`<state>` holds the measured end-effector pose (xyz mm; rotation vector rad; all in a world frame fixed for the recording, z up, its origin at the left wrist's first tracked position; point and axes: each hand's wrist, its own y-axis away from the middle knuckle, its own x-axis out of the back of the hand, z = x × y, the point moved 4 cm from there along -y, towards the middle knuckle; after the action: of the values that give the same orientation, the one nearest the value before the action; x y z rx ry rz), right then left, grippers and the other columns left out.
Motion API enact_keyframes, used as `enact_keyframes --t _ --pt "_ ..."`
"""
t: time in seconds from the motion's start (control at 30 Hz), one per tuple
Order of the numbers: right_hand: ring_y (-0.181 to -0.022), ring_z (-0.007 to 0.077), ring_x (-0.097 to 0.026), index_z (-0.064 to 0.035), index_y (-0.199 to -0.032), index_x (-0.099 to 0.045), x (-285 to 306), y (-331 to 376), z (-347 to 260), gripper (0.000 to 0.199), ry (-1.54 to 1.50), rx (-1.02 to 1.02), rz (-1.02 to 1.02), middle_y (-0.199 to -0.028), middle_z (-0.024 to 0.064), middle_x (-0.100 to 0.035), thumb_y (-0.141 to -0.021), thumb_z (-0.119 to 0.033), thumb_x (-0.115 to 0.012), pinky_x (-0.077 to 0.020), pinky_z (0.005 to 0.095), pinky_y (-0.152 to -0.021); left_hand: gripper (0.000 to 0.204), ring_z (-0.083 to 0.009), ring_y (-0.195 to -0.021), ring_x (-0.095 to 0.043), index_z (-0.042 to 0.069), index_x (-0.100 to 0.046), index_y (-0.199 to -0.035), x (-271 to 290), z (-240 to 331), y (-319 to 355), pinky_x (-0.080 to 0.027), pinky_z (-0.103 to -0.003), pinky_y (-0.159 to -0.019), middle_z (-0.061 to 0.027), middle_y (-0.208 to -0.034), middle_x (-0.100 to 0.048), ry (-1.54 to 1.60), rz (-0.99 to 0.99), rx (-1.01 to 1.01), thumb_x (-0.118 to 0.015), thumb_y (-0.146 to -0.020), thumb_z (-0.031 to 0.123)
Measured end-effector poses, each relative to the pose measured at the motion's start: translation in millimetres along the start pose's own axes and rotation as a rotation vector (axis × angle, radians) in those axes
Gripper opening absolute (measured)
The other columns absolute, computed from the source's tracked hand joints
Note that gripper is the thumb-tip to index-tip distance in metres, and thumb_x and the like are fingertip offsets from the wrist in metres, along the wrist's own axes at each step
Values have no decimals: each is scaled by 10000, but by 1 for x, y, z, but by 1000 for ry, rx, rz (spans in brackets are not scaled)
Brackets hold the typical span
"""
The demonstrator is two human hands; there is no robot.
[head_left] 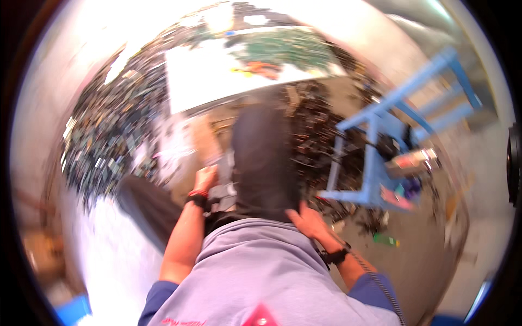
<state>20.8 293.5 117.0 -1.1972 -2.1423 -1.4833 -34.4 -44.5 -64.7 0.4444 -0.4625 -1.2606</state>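
Just beyond the left hand [206, 178], a brown panel [205, 140] is probably light, stiff, best held by its edges; the right hand [309, 220] meets dark trousers [265, 157] (whether either grips, I cannot tell).

1 blue frame [372, 157] is located at right. 1 green object [385, 239] lies on the floor [421, 258] nearby.

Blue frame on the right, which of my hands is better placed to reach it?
Probably your right hand: it is nearer the blue frame, while your left hand sits beyond your right leg.
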Motion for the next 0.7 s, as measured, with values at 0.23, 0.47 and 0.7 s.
enact_keyframes --t 0.23,0.47,0.7 --pt "-1292 433 -315 50 -1367 -329 14 -12 -107 785 341 623 567 -1393 304 -320 -767 -312 -683 -267 492 -1059 361 -166 -525 -575 -27 -589 -777 23 -11 23 -479 -309 -513 -95 -626 -588 92 141 -20 -515 -909 301" --pt "-1256 345 -395 9 -1123 -580 50 -133 -149 523 780 680 733 -1249 160 -529 -746 -341 -676 -298 465 -1041 361 -158 -509 -579 -29 -606 -754 20 -14 18 -482 -308 -504 -95 -626 -607 41 216 32 -526 -901 291" --pt "-975 334 -561 -13 -870 -657 68 -172 -137 402 968 355 551 -914 134 -650 -782 -404 -620 -400 444 -894 388 -176 -505 -597 -30 -611 -748 4 -20 0 -488 -326 -533 -108 -629 -624 -78 238 5 -504 -882 319"
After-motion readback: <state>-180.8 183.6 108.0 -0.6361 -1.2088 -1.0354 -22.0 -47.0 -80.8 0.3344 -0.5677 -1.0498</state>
